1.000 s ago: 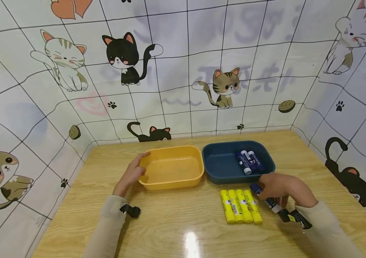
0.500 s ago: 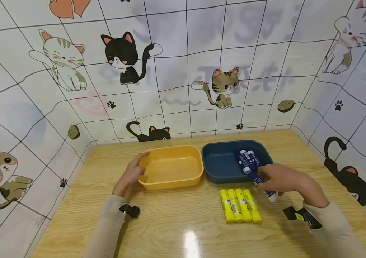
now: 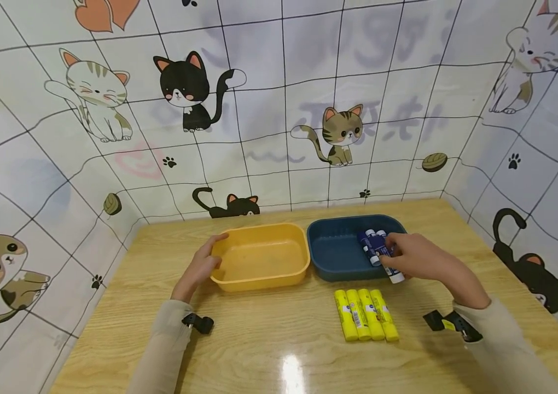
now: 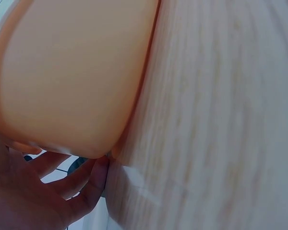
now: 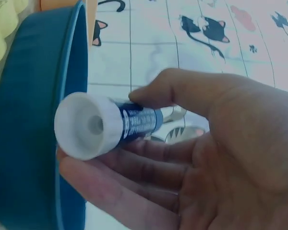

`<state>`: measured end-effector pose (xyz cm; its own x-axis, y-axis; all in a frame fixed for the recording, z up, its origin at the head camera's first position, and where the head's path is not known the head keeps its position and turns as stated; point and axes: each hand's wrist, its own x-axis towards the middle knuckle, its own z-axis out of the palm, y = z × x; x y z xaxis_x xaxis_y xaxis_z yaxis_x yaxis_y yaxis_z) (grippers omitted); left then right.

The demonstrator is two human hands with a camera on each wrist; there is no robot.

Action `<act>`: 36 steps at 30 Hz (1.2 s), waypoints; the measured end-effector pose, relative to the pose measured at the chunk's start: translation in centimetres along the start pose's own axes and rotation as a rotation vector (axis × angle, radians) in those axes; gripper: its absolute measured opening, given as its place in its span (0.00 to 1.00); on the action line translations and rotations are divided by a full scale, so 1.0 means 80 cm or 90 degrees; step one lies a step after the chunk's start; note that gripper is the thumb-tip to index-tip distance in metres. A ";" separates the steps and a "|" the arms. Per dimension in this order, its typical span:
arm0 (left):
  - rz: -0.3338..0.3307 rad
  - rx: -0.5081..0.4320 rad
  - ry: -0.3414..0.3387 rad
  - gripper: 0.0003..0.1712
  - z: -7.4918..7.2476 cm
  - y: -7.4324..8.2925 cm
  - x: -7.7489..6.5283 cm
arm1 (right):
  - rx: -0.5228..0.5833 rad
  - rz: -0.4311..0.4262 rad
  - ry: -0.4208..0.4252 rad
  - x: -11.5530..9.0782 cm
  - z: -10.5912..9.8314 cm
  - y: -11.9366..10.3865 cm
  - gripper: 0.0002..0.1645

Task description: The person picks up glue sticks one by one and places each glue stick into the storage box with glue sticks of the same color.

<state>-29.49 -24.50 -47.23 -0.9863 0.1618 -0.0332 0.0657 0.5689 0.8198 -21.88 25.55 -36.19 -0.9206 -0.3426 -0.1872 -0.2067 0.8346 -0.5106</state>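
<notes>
My right hand (image 3: 422,256) pinches a dark blue glue stick (image 5: 139,122) between thumb and fingers, its white end (image 5: 84,125) toward the wrist camera. The stick is tilted over the front right of the dark blue bin (image 3: 343,272). Inside that bin lie more blue glue sticks (image 3: 370,246) with white ends, partly hidden by the hand. At the left end of the yellow bin (image 3: 259,283), my left hand (image 3: 200,268) grips the rim, thumb over it. The left wrist view shows fingers (image 4: 86,187) around the bin's outer end. The yellow bin holds nothing.
Several yellow glue sticks (image 3: 366,316) lie side by side in front of the blue bin. Both bins stand next to each other on the wooden table (image 3: 259,339). Cat-patterned cloth walls (image 3: 269,120) rise behind and at both sides.
My right hand has lifted the blue glue stick from beside the yellow ones and carried it up and left over the blue bin. The left hand stays on the yellow bin.
</notes>
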 end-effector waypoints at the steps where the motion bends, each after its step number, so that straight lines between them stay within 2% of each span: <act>1: -0.001 -0.001 0.000 0.45 0.000 0.000 0.000 | -0.004 -0.002 0.003 0.003 -0.001 -0.003 0.30; 8: -0.004 -0.006 0.000 0.45 0.001 -0.001 0.000 | 0.008 0.000 -0.009 0.030 -0.015 -0.020 0.35; 15: -0.004 -0.007 -0.001 0.45 0.002 -0.001 0.000 | 0.053 0.038 -0.056 0.063 -0.022 -0.013 0.34; 19: -0.003 -0.010 0.004 0.45 0.002 -0.001 0.000 | 0.072 0.041 -0.082 0.081 -0.030 -0.009 0.35; 24: 0.005 -0.014 0.005 0.45 0.003 -0.002 0.000 | 0.065 0.045 -0.093 0.102 -0.036 -0.005 0.32; 32: 0.003 -0.008 0.010 0.45 0.002 -0.003 0.001 | 0.010 0.067 -0.099 0.138 -0.036 -0.005 0.24; 36: 0.005 -0.010 0.010 0.46 0.002 -0.004 0.002 | -0.008 0.088 -0.119 0.152 -0.035 -0.008 0.25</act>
<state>-29.63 -24.54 -47.60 -0.9880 0.1535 -0.0171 0.0718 0.5547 0.8289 -33.87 22.08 -35.77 -0.8634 -0.2982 -0.4069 -0.0891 0.8841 -0.4588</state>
